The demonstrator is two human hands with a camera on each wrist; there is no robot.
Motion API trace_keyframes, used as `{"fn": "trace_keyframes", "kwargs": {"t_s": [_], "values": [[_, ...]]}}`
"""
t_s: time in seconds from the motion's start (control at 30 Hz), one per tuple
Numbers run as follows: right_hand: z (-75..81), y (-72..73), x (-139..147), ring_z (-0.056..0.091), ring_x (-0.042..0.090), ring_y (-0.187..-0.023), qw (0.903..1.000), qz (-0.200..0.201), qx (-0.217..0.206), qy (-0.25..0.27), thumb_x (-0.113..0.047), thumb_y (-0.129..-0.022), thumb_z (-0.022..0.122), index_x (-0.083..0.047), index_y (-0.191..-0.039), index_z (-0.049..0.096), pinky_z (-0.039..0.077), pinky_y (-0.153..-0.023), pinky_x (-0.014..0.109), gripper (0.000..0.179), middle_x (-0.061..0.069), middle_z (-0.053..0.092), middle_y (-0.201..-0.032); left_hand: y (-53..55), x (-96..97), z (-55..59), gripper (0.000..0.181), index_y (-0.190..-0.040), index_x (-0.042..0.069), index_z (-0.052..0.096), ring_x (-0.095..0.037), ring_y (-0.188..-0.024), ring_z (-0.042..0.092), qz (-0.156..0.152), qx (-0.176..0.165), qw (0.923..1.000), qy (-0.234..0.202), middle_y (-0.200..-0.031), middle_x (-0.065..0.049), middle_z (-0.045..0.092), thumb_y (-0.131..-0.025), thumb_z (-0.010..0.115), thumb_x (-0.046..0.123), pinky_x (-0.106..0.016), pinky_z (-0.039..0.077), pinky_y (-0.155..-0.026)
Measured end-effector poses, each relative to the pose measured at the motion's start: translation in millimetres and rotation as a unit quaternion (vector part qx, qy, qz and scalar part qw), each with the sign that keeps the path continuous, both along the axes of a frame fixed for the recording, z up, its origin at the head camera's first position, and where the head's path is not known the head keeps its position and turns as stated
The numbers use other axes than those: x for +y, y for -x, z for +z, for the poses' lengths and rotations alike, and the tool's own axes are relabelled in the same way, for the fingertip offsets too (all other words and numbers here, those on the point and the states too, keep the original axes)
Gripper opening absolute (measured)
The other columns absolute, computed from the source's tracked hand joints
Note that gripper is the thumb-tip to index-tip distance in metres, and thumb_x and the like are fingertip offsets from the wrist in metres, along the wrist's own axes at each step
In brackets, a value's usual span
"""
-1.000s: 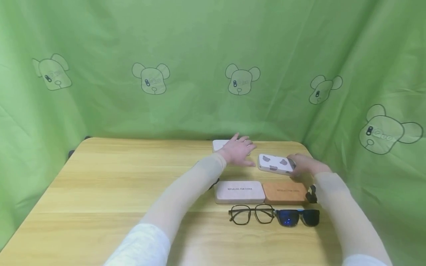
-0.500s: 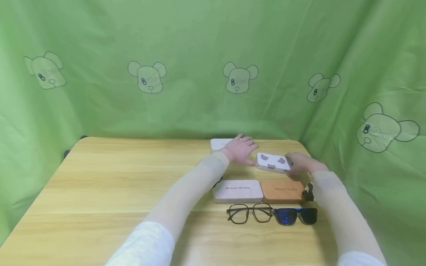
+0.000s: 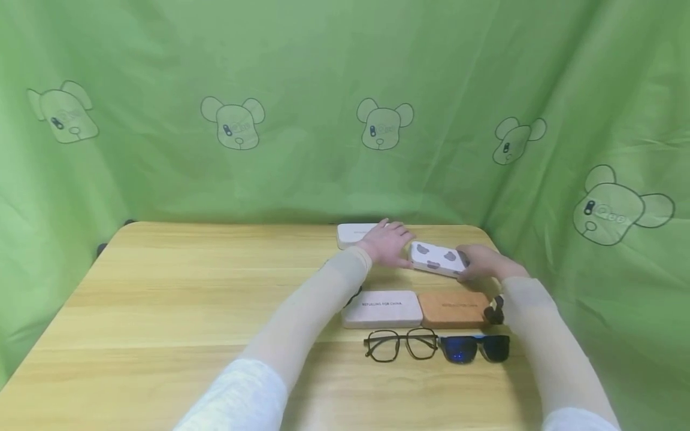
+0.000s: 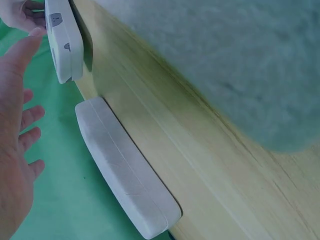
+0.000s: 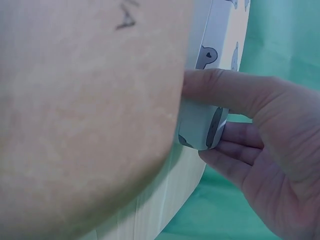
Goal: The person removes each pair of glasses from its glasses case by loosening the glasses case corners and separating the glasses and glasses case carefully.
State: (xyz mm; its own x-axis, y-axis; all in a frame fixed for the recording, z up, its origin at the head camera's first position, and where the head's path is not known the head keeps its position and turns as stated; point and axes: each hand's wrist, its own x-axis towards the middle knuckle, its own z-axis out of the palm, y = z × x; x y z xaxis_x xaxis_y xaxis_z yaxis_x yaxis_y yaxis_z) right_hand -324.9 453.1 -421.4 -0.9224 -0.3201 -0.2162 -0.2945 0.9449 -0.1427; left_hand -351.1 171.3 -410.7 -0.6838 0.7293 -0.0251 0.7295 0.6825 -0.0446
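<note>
My right hand (image 3: 487, 263) grips the right end of a white glasses case (image 3: 435, 257) printed with grey bear heads. In the right wrist view, the thumb lies across the bear-print case (image 5: 212, 50) and the fingers curl round its end. My left hand (image 3: 385, 242) is spread out, its thumb tip right at the case's left end. Under that hand a plain white glasses case (image 3: 353, 234) lies at the table's back edge, partly hidden; the left wrist view shows this white case (image 4: 127, 167) lying closed below the fingers (image 4: 31, 117).
Nearer me, a pale pinkish glasses case (image 3: 383, 311) and an orange case (image 3: 453, 311) lie side by side. In front of them are black-framed eyeglasses (image 3: 385, 330) and blue-lensed sunglasses (image 3: 460, 350). A green curtain (image 3: 302, 179) hangs behind the wooden table (image 3: 162, 299).
My right hand has brought the bear-print case slightly left and back, closing the small gap to my left thumb. The head view has turned a little to the right.
</note>
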Motion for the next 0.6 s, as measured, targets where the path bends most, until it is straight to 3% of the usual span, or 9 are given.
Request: {"fn": "trace_keyframes", "kwargs": {"t_s": [0.27, 0.6], "values": [[1.8, 0.9, -2, 0.053, 0.053, -0.116, 0.9997, 0.005, 0.019, 0.015, -0.025, -0.068, 0.083, 0.018, -0.133, 0.044, 0.041, -0.103, 0.062, 0.087, 0.039, 0.055, -0.125, 7.1, -2.4, -6.7, 0.088, -0.153, 0.024, 0.028, -0.021, -0.151, 0.021, 0.025, -0.030, 0.9990, -0.024, -0.160, 0.002, 0.030, -0.084, 0.052, 0.072, -0.048, 0.009, -0.126], [6.2, 0.3, -5, 0.060, 0.047, -0.109, 0.9988, 0.017, 0.043, 0.014, -0.025, -0.069, 0.083, 0.015, -0.129, 0.050, 0.046, -0.098, 0.058, 0.080, 0.032, 0.063, -0.117, 9.6, 1.5, -11.4, 0.093, -0.153, 0.022, 0.029, -0.021, -0.150, 0.023, 0.043, -0.027, 0.9985, -0.023, -0.159, 0.001, 0.034, -0.080, 0.056, 0.074, -0.048, 0.014, -0.125]]}}
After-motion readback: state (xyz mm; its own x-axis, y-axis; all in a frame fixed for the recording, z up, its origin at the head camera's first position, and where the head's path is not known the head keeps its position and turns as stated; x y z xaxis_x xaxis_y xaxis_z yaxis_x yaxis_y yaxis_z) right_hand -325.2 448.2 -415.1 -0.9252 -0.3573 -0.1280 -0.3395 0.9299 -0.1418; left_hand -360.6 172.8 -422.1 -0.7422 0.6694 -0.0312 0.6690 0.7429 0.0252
